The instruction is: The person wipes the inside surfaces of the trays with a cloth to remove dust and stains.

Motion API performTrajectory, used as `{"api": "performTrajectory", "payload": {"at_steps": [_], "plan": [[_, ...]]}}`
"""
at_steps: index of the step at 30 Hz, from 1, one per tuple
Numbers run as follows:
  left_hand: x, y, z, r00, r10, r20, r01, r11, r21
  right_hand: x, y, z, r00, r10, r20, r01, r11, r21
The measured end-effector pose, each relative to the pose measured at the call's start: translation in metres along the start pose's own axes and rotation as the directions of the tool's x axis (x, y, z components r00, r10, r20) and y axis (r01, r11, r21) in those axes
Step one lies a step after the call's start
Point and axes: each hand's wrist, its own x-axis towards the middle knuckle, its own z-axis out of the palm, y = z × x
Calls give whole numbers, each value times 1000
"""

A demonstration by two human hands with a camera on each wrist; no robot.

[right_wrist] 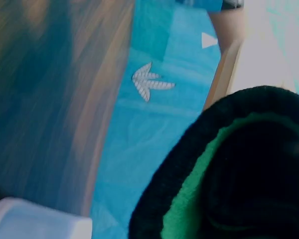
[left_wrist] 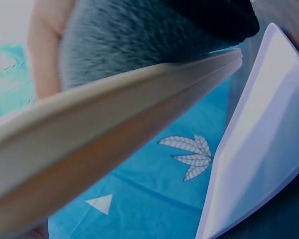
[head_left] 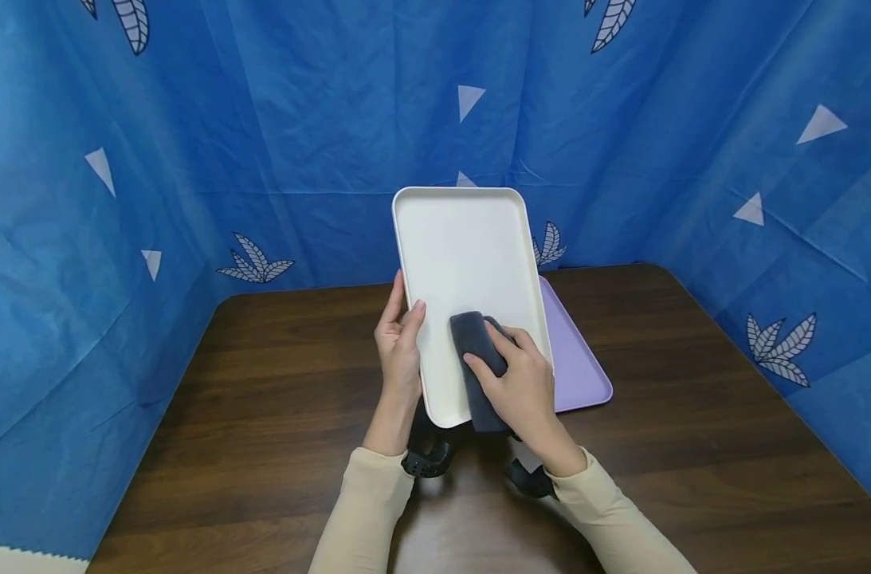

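Note:
My left hand (head_left: 399,351) grips the left edge of a white rectangular tray (head_left: 467,247), thumb over the rim. The tray is raised off the table and tilted, its inner face toward the head camera. In my right hand (head_left: 521,379) is a folded dark grey cloth (head_left: 471,343), pinched between thumb and fingers, against the tray's lower right part. The left wrist view has the fuzzy cloth (left_wrist: 124,40) over the tray's rim (left_wrist: 114,109). Up close, the cloth (right_wrist: 164,184) fills much of the right wrist view and hides the fingers there.
A purple tray (head_left: 574,359) lies on the brown wooden table (head_left: 277,414), partly behind the white tray. Blue patterned curtain (head_left: 320,119) hangs around the table's back and sides. Black straps (head_left: 428,461) sit at both wrists.

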Motion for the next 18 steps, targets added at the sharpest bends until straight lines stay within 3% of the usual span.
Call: {"api": "performTrajectory", "payload": {"at_steps": [13,18], "plan": [[-1,-1,1,1000,-13,-14,13,1000,2,-9,-32,8,982,-186,27,187,982,-26],[-1,-1,1,999,-21,-25,21,1000,-3,-11,-38,10,975,-220,24,221,974,-57]]}}
